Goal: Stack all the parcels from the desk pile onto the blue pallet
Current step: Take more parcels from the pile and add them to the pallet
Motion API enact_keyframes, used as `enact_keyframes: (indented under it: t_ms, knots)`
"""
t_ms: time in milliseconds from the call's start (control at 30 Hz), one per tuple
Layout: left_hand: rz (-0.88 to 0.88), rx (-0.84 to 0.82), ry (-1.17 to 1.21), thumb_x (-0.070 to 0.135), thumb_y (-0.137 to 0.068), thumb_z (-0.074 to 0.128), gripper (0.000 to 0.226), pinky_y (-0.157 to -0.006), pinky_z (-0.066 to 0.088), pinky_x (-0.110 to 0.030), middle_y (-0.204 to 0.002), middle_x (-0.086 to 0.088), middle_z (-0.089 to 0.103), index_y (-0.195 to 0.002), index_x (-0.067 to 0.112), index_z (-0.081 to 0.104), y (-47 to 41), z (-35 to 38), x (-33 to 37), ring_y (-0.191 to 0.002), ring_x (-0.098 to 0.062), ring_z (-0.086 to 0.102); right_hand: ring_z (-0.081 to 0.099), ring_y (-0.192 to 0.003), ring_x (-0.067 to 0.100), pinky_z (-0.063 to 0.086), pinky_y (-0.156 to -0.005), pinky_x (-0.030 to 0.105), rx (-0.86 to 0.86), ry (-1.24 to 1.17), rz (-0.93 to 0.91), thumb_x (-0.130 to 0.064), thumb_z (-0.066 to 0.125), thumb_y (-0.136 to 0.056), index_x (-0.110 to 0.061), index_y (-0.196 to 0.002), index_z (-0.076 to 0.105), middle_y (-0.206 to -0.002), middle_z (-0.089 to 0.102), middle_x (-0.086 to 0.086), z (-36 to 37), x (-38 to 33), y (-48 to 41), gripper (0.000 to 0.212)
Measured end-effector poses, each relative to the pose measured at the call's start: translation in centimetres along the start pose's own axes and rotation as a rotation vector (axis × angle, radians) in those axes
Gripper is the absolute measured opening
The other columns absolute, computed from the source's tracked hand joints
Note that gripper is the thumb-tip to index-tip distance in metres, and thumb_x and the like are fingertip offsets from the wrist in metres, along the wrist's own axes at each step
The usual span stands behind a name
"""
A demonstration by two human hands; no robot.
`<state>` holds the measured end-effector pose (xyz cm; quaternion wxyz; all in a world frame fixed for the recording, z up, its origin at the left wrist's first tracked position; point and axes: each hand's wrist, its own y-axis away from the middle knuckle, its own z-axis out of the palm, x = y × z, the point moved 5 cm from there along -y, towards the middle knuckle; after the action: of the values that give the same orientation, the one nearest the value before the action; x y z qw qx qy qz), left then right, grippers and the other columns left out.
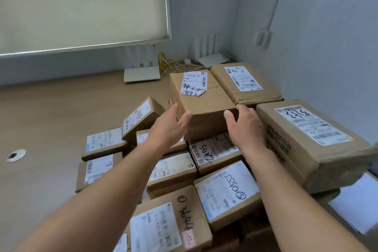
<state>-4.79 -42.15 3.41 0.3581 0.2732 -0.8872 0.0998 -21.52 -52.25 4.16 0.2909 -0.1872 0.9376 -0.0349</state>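
Observation:
A pile of several brown cardboard parcels with white labels covers the right part of the wooden desk [51, 120]. On top of the pile sits a square parcel [201, 98] with a torn label and black handwriting. My left hand [170, 127] reaches to its near left corner, fingers fairly straight, thumb at the front edge. My right hand [245, 125] is at its near right corner, thumb on the front face, fingers along the right side. Neither hand plainly grips it. The blue pallet is out of view.
A long parcel [311, 139] lies right of my right hand, another [245, 83] behind it against the wall. Two white routers [142, 73] and yellow cables [166, 63] stand at the desk's back. A cable hole [16, 155] is on the left.

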Motion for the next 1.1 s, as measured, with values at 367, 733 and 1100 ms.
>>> enact_keyframes:
  t_ms: [367, 733, 1100]
  knots:
    - [-0.130, 0.072, 0.312, 0.037, -0.098, 0.039, 0.047, -0.094, 0.043, -0.036, -0.130, -0.002, 0.055, -0.140, 0.016, 0.042, -0.4, -0.2, -1.6, -0.115, -0.020, 0.052, 0.055, -0.094, 0.025, 0.037, -0.073, 0.031, -0.165, -0.463, 0.131, -0.039, 0.047, -0.095, -0.012, -0.104, 0.044, -0.097, 0.056, 0.004, 2.4, -0.5, -0.7, 0.029]
    - [-0.076, -0.058, 0.430, 0.018, -0.096, 0.048, 0.050, -0.096, 0.046, -0.036, -0.121, 0.003, 0.059, -0.140, 0.037, 0.035, 1.7, -0.8, -1.6, -0.103, -0.012, 0.058, 0.040, -0.128, 0.023, 0.031, -0.109, 0.040, -0.351, -0.583, -0.043, -0.030, 0.039, -0.096, -0.031, -0.151, 0.015, -0.146, 0.040, 0.002, 3.9, -1.2, 0.2, 0.059]
    - [0.046, 0.107, 0.578, 0.015, -0.088, 0.056, 0.069, -0.096, 0.047, -0.031, -0.124, 0.003, 0.059, -0.144, 0.038, 0.023, 8.3, -5.5, -4.1, -0.111, -0.012, 0.060, 0.028, -0.138, 0.014, 0.023, -0.106, 0.025, -0.315, -0.586, -0.318, -0.034, 0.049, -0.095, -0.025, -0.151, 0.006, -0.154, 0.026, -0.002, 3.3, -5.8, 5.7, 0.072]
